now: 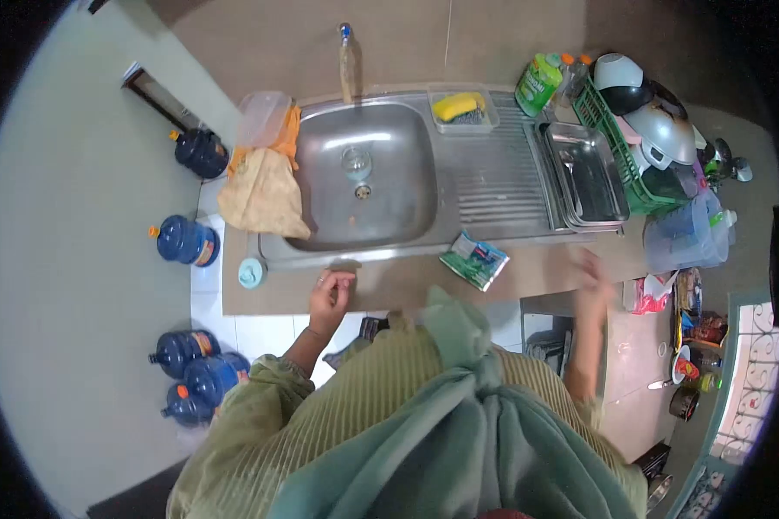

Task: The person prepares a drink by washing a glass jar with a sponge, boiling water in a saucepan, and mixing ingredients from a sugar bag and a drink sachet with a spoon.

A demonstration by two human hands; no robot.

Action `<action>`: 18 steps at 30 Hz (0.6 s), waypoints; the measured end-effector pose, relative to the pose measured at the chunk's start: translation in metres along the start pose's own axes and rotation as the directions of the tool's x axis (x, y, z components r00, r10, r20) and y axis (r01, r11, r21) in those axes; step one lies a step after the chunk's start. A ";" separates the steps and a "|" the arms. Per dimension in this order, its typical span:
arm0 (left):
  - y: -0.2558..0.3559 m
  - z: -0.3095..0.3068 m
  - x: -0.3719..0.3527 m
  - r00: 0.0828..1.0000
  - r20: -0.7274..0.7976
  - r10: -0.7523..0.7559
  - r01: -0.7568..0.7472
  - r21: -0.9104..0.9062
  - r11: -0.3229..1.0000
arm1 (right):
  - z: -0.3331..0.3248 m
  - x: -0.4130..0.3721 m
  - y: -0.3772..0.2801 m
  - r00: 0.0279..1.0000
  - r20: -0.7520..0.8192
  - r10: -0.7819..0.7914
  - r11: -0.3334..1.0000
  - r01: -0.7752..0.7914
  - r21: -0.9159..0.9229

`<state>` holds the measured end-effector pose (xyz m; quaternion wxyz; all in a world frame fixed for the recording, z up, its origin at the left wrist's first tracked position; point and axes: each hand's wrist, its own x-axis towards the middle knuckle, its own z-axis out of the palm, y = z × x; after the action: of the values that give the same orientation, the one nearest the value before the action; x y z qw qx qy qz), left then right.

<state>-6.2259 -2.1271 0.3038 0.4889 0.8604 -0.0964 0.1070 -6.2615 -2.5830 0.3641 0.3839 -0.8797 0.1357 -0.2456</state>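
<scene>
A person's left hand (pixel 331 294) curls loosely, right hand (pixel 590 275) blurs, closure of these 2 grips impossible to tell, green packet (pixel 476 260) lies between them, sink (pixel 402 195) ahead of the left.

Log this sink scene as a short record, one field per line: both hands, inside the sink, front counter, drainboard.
Left hand: fingers curled, no object visible in it, near the sink's front edge
Right hand: blurred, fingers apparently spread, to the right of the green packet
Sink: clear glass container beside the drain
Front counter: green packet, round light-blue object
Drainboard: yellow sponge in a clear tray; metal pan
</scene>
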 end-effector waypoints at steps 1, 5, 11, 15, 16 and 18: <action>-0.015 -0.004 0.013 0.999 -0.017 0.031 -0.031 0.015 0.999 | 0.042 0.024 -0.052 0.985 0.126 -0.115 0.987 0.128 -0.100; -0.023 -0.003 0.043 0.992 -0.104 -0.069 0.068 -0.016 0.998 | 0.184 0.138 -0.073 0.921 0.239 -0.307 0.938 0.335 -0.086; -0.033 -0.021 0.030 0.984 -0.052 0.172 -0.178 -0.136 0.975 | 0.303 0.275 -0.086 0.816 0.392 -0.425 0.729 0.566 -0.386; -0.029 -0.059 0.079 0.943 -0.282 -0.179 0.138 -0.160 0.977 | 0.359 0.302 -0.165 0.894 0.098 -0.438 0.887 0.412 0.210; -0.031 -0.059 0.103 0.930 -0.286 -0.231 0.194 -0.153 0.969 | 0.365 0.294 -0.209 0.887 0.102 -0.449 0.878 0.418 0.232; -0.033 -0.055 0.152 0.931 -0.259 -0.256 0.235 -0.107 0.966 | 0.373 0.291 -0.274 0.865 0.264 -0.425 0.899 0.371 0.232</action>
<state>-6.0767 -2.0725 0.3466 0.5387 0.8241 0.0756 0.1580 -5.8024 -2.2974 0.4450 0.4160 -0.8793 -0.1329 -0.1901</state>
